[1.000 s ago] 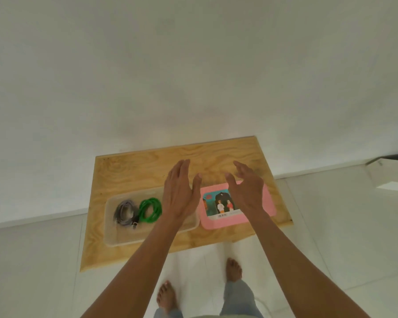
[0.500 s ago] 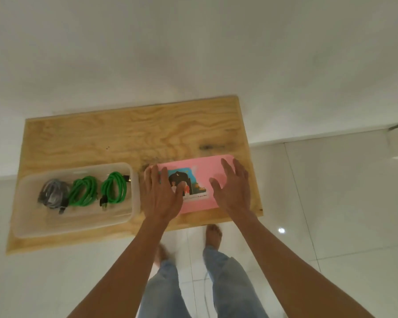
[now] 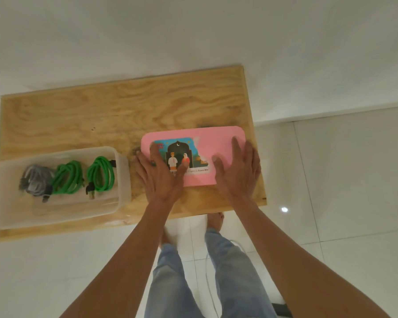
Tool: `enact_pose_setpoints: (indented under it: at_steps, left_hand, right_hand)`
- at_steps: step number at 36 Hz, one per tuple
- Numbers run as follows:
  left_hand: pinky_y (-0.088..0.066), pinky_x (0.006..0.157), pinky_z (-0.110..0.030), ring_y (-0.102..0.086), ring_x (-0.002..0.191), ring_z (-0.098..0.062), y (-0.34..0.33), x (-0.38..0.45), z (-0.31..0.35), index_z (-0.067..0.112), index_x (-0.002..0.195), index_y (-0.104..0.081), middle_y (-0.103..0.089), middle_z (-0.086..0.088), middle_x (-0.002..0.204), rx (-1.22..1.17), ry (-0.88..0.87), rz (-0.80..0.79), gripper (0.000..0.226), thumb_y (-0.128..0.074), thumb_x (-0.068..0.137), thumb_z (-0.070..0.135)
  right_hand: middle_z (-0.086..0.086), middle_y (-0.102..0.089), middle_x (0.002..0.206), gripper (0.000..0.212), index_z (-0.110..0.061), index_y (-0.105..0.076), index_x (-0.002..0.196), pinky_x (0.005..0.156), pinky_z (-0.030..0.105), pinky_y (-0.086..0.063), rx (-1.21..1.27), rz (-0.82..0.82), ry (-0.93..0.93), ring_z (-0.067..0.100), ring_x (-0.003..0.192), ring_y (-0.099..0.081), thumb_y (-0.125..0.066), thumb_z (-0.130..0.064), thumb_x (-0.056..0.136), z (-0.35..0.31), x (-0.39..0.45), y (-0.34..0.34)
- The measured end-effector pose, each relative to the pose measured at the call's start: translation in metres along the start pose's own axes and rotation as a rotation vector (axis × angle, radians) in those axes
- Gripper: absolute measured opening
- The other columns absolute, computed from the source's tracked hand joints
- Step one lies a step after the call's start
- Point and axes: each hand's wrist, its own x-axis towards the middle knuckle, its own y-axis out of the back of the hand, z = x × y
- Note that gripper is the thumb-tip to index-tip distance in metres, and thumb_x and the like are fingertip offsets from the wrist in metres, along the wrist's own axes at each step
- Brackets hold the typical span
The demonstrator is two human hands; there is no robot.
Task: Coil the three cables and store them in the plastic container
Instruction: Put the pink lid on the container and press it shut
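A clear plastic container (image 3: 122,180) stands at the left of the wooden table. Inside it lie three coiled cables: a grey cable (image 3: 36,180) on the left, a green cable (image 3: 68,177) in the middle and another green cable (image 3: 101,174) on the right. To its right a pink lid (image 3: 216,143) with a picture label lies flat on the table. My left hand (image 3: 159,177) rests flat over the lid's left end, fingers spread. My right hand (image 3: 239,173) lies flat over its right end. Neither hand grips anything.
The wooden table (image 3: 101,111) stands against a white wall. White floor tiles (image 3: 331,180) spread to the right and below. My legs in jeans (image 3: 177,283) and bare feet are under the table's front edge.
The view has swung down and left, bringing the container and third cable into sight. Both hands dropped from above the table onto the pink lid's two ends.
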Motion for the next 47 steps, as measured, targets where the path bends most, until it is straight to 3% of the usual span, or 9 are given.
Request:
enact_pose_setpoints:
  at_steps: [5,13,17,22,25,28,35,42,47]
  left_hand:
    - [-0.020,0.116,-0.056,-0.018,0.143,-0.044,0.014,-0.003,0.018,0.026,0.155,-0.017,-0.015,-0.024,0.157,-0.046,-0.041,0.022,0.101,-0.068,0.077,0.065]
    - [-0.032,0.102,-0.047,-0.034,0.129,-0.037,0.107,-0.011,0.039,0.028,0.148,-0.033,-0.032,-0.018,0.145,-0.015,-0.129,0.220,0.101,-0.073,0.066,0.072]
    - [-0.037,0.098,-0.047,-0.037,0.125,-0.036,0.174,-0.009,0.010,0.029,0.144,-0.034,-0.036,-0.016,0.141,0.030,-0.130,0.299,0.105,-0.067,0.059,0.080]
    - [-0.031,0.107,-0.051,-0.030,0.137,-0.036,0.246,-0.002,-0.056,0.027,0.149,-0.028,-0.028,-0.015,0.155,0.002,-0.070,0.322,0.112,-0.070,0.059,0.079]
    - [-0.033,0.104,-0.050,-0.037,0.131,-0.036,0.271,0.004,-0.104,0.025,0.147,-0.027,-0.040,-0.010,0.145,0.029,-0.040,0.310,0.111,-0.067,0.060,0.081]
    - [-0.034,0.106,-0.052,-0.039,0.131,-0.036,0.279,0.006,-0.146,0.024,0.147,-0.025,-0.041,-0.011,0.142,0.021,-0.026,0.287,0.111,-0.065,0.061,0.081]
    - [-0.032,0.112,-0.057,-0.030,0.141,-0.039,0.258,0.003,-0.200,0.022,0.153,-0.017,-0.027,-0.017,0.154,-0.055,0.019,0.127,0.118,-0.070,0.064,0.077]
    - [-0.032,0.112,-0.056,-0.026,0.141,-0.040,0.232,0.018,-0.214,0.019,0.154,-0.016,-0.024,-0.018,0.155,-0.078,0.015,0.059,0.116,-0.076,0.068,0.067]
    - [-0.030,0.111,-0.055,-0.025,0.140,-0.040,0.226,0.032,-0.216,0.018,0.153,-0.017,-0.026,-0.018,0.154,-0.081,0.017,0.071,0.114,-0.079,0.069,0.063]
  right_hand:
    - [0.015,-0.023,0.159,0.070,-0.023,-0.031,0.151,0.111,0.051,-0.035,0.128,0.038,-0.055,0.036,0.143,-0.024,-0.055,-0.051,0.092,-0.013,0.001,0.024]
    - [0.008,-0.033,0.152,0.076,-0.024,-0.037,0.148,0.102,0.049,-0.039,0.145,0.160,-0.036,0.032,0.135,-0.031,-0.063,-0.055,0.084,-0.067,-0.019,0.075]
    - [0.008,-0.038,0.148,0.078,-0.021,-0.042,0.145,0.100,0.047,-0.044,0.197,0.193,0.045,0.032,0.129,-0.033,-0.065,-0.058,0.081,-0.118,-0.048,0.076]
    - [0.009,-0.034,0.153,0.079,-0.019,-0.040,0.148,0.109,0.046,-0.036,0.226,0.146,0.147,0.033,0.133,-0.029,-0.062,-0.060,0.084,-0.191,-0.099,0.051]
    - [0.005,-0.032,0.155,0.080,-0.021,-0.037,0.149,0.105,0.043,-0.037,0.197,0.096,0.197,0.032,0.131,-0.029,-0.059,-0.062,0.084,-0.224,-0.126,0.028]
    - [0.004,-0.032,0.156,0.081,-0.023,-0.034,0.151,0.108,0.046,-0.036,0.173,0.045,0.210,0.032,0.131,-0.028,-0.058,-0.062,0.085,-0.242,-0.146,0.004]
    - [0.008,-0.026,0.160,0.081,-0.021,-0.031,0.153,0.120,0.043,-0.013,0.129,-0.035,0.157,0.031,0.146,-0.021,-0.060,-0.057,0.086,-0.240,-0.170,-0.036]
    - [0.011,-0.020,0.162,0.076,-0.017,-0.026,0.154,0.122,0.045,-0.014,0.122,-0.073,0.133,0.030,0.149,-0.017,-0.058,-0.047,0.093,-0.232,-0.166,-0.058]
    - [0.008,-0.018,0.162,0.075,-0.020,-0.024,0.155,0.116,0.041,-0.024,0.127,-0.081,0.113,0.026,0.149,-0.014,-0.056,-0.047,0.094,-0.237,-0.157,-0.068]
